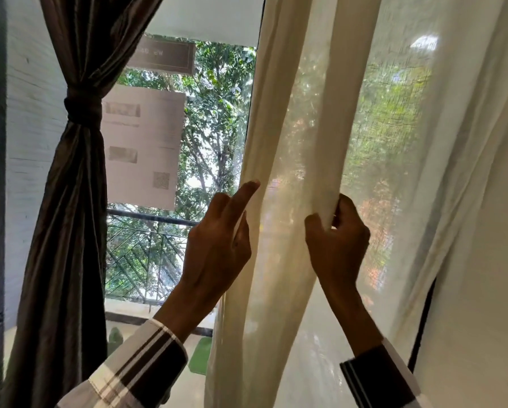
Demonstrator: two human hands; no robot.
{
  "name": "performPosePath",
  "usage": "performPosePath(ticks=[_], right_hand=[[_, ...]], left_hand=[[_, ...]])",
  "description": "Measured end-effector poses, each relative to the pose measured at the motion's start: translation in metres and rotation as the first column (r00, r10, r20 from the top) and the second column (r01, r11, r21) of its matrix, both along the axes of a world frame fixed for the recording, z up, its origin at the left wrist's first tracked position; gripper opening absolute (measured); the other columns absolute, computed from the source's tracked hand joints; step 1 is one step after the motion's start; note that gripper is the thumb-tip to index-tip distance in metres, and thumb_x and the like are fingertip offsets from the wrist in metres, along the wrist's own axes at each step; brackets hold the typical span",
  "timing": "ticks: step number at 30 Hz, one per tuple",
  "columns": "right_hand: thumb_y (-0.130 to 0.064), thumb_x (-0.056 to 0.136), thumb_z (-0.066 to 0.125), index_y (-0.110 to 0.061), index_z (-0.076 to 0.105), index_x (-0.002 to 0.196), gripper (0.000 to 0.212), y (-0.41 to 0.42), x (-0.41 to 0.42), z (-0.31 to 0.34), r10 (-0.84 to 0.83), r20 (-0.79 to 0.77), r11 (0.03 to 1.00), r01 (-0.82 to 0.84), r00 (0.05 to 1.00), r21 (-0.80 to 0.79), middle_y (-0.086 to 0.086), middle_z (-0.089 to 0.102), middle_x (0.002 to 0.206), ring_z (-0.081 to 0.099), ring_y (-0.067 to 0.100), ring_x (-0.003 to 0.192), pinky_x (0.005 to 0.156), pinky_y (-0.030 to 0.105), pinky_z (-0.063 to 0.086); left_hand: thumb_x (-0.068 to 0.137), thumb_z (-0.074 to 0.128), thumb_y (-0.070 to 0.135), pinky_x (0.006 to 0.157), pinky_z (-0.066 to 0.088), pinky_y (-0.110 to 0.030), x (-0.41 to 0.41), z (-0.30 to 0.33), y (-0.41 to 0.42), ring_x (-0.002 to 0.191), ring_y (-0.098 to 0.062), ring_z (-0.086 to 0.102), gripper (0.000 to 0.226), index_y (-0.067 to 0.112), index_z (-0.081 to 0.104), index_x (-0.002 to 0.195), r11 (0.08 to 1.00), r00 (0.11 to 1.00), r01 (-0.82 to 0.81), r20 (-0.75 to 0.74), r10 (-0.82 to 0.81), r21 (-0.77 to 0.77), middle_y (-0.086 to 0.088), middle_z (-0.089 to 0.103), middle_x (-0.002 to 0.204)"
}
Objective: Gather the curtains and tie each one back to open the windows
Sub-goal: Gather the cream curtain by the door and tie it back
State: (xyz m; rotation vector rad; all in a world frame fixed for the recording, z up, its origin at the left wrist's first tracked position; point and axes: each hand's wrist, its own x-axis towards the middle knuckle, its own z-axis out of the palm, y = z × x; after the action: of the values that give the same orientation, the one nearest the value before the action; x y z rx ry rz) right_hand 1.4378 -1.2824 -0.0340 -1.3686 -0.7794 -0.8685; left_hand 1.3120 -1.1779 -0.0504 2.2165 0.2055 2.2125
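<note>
A dark brown curtain [70, 187] hangs at the left, gathered and tied with a knotted band [82, 108] of the same cloth. A sheer cream curtain [320, 128] hangs loose over the middle and right of the window. My left hand [217, 251] is at the sheer curtain's left edge, thumb and fingers around the hem, index finger stretched out. My right hand [338, 245] pinches a fold of the same curtain a little to the right. Both sleeves are striped.
Through the glass [217, 128] I see a balcony railing [147, 248] and trees. Paper notices [144, 145] are stuck on the pane. A wall [32, 142] stands at the left. A green mat [201, 354] lies on the floor below.
</note>
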Motion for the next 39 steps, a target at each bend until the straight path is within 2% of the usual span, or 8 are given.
performPosePath(ticks=[5,11,16,24,26,29,35,39], right_hand=[[-0.013,0.085,0.073,-0.006,0.070,0.099,0.016,-0.019,-0.007,-0.032,-0.068,0.125,0.988,0.049,0.990,0.147,0.002,0.071,0.093,0.063,0.008,0.074,0.061,0.016,0.054],[-0.010,0.084,0.076,-0.008,0.071,0.093,0.011,-0.010,-0.020,-0.058,-0.026,0.249,0.998,0.013,0.968,0.054,-0.001,0.071,0.088,0.064,0.003,0.068,0.056,0.009,0.050],[-0.024,0.091,0.064,-0.007,0.075,0.092,0.020,-0.009,-0.020,-0.068,0.036,0.282,0.999,-0.033,0.959,-0.014,0.000,0.074,0.082,0.065,0.001,0.069,0.061,0.002,0.047],[-0.032,0.081,0.078,-0.013,0.068,0.114,0.039,-0.021,-0.005,-0.064,0.029,0.053,0.995,-0.035,0.998,0.099,-0.005,0.071,0.107,0.068,0.002,0.086,0.060,0.018,0.058],[-0.034,0.078,0.081,-0.017,0.062,0.123,0.052,-0.020,-0.002,-0.057,0.042,-0.002,0.999,-0.042,0.999,0.018,-0.010,0.068,0.109,0.067,0.002,0.083,0.061,0.014,0.054],[-0.023,0.083,0.078,-0.015,0.071,0.110,0.029,-0.016,-0.001,-0.052,0.085,0.037,0.995,-0.083,0.996,-0.050,-0.008,0.072,0.095,0.067,0.000,0.076,0.061,0.002,0.048],[-0.014,0.082,0.071,-0.004,0.071,0.092,0.014,-0.010,-0.005,-0.070,0.129,0.271,0.992,-0.120,0.954,-0.047,0.001,0.071,0.082,0.066,0.006,0.079,0.066,0.011,0.054],[-0.020,0.083,0.069,-0.004,0.071,0.091,0.018,-0.012,-0.004,-0.074,0.297,0.269,0.951,-0.260,0.916,-0.166,0.002,0.072,0.082,0.067,0.008,0.075,0.066,0.010,0.053]], left_hand=[[0.079,0.063,-0.011,0.050,0.032,-0.019,0.002,-0.004,-0.001,0.055,-0.014,0.042,0.041,0.011,0.069,0.114,1.000,0.998,0.011,-0.064,-0.010,0.016,-0.008,0.050,0.081],[0.087,0.062,-0.002,0.056,0.028,-0.005,0.016,-0.008,-0.014,0.062,-0.007,0.035,0.026,0.007,0.069,0.110,0.997,0.991,0.079,-0.108,-0.080,-0.007,-0.006,0.048,0.083],[0.092,0.061,0.034,0.055,0.035,-0.006,0.026,-0.008,-0.030,0.066,-0.005,0.049,0.028,0.010,0.071,0.101,0.974,0.973,0.206,-0.085,-0.214,-0.091,-0.003,0.056,0.088],[0.088,0.064,0.031,0.056,0.035,-0.004,0.032,-0.010,-0.034,0.068,-0.006,0.051,0.026,0.007,0.072,0.097,0.982,0.984,0.168,-0.053,-0.173,-0.087,-0.006,0.060,0.087],[0.088,0.065,0.024,0.056,0.040,-0.006,0.033,-0.011,-0.036,0.070,-0.009,0.054,0.021,0.005,0.072,0.095,0.982,0.981,0.182,-0.055,-0.185,-0.058,-0.006,0.061,0.087],[0.089,0.064,0.027,0.057,0.034,-0.003,0.035,-0.010,-0.041,0.066,-0.008,0.052,0.022,0.007,0.072,0.095,0.976,0.978,0.196,-0.055,-0.202,-0.089,-0.003,0.059,0.085],[0.082,0.058,0.064,0.058,0.036,-0.013,0.036,-0.007,-0.045,0.066,-0.004,0.048,0.057,0.012,0.070,0.100,0.967,0.985,0.126,-0.085,-0.148,-0.223,0.002,0.058,0.094],[0.085,0.069,0.032,0.051,0.047,-0.029,0.037,-0.006,-0.043,0.061,-0.016,0.054,0.026,0.006,0.068,0.088,0.979,0.991,0.093,-0.079,-0.108,-0.179,-0.003,0.057,0.086]])
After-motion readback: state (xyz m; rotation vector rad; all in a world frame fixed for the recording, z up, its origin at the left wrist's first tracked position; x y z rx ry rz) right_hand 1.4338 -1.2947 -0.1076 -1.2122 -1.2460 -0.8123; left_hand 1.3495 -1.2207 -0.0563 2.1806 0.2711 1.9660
